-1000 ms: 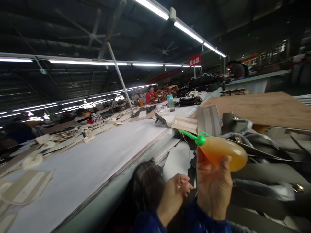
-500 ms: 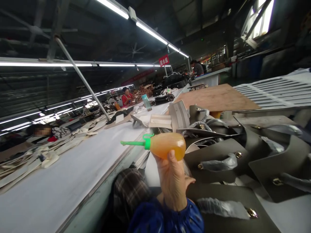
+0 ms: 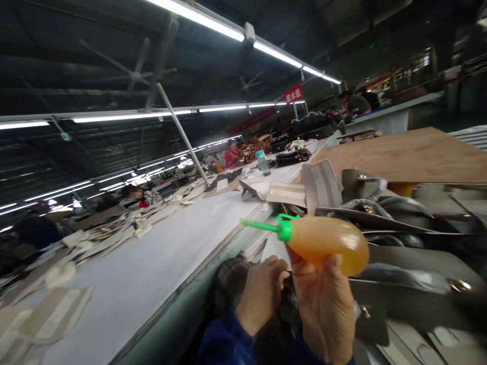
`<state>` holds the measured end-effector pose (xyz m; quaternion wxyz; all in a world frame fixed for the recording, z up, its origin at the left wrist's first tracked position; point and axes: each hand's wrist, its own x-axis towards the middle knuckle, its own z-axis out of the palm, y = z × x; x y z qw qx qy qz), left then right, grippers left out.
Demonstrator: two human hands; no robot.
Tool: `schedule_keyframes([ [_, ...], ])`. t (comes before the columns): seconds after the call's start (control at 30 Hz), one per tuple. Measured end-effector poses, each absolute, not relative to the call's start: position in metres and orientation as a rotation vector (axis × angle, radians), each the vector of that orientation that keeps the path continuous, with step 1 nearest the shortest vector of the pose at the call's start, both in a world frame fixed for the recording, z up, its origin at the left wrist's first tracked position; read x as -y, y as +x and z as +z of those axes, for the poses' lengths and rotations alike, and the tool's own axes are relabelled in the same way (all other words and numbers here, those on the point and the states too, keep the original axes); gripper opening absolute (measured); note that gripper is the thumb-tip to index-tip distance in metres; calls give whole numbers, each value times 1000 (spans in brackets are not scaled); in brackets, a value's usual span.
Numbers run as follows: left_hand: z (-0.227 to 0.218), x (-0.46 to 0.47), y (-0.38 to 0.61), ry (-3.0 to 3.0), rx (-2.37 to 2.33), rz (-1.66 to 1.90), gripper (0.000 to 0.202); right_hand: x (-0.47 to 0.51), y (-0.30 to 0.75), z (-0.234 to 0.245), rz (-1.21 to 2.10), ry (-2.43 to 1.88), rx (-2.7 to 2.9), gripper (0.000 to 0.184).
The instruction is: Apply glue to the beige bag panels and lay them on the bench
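My right hand (image 3: 325, 304) is raised in front of me and grips an amber squeeze bottle (image 3: 327, 242) lying sideways, its green nozzle (image 3: 264, 226) pointing left. My left hand (image 3: 261, 291) is just beside it, fingers curled closed near the right hand's base; what it holds, if anything, is hidden. Both wrists wear blue sleeves. Behind the bottle lie several grey-olive leather bag pieces (image 3: 411, 294) with brass studs.
A long white conveyor belt (image 3: 160, 258) runs away to the left, with beige cut pieces (image 3: 99, 238) along its far side. A brown board (image 3: 403, 157) lies at right. A teal bottle (image 3: 262, 162) stands far off. Other workers sit in the distance.
The view swung back left. My left hand has come back into sight beside the right. The bottle sits further right and lower in view, still held sideways.
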<state>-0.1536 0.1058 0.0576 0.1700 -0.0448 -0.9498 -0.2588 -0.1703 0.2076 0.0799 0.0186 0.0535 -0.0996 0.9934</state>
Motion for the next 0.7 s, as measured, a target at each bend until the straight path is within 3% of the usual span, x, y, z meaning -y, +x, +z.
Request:
schedule_keyframes([
  [0.4,113,23,-136,-42,2206,-787,17,-218,-182,85,2852,306,444,61],
  [0.7,68,63,-156,74,2053,-1218,24,-159,-221,63,3375,467,114,50],
])
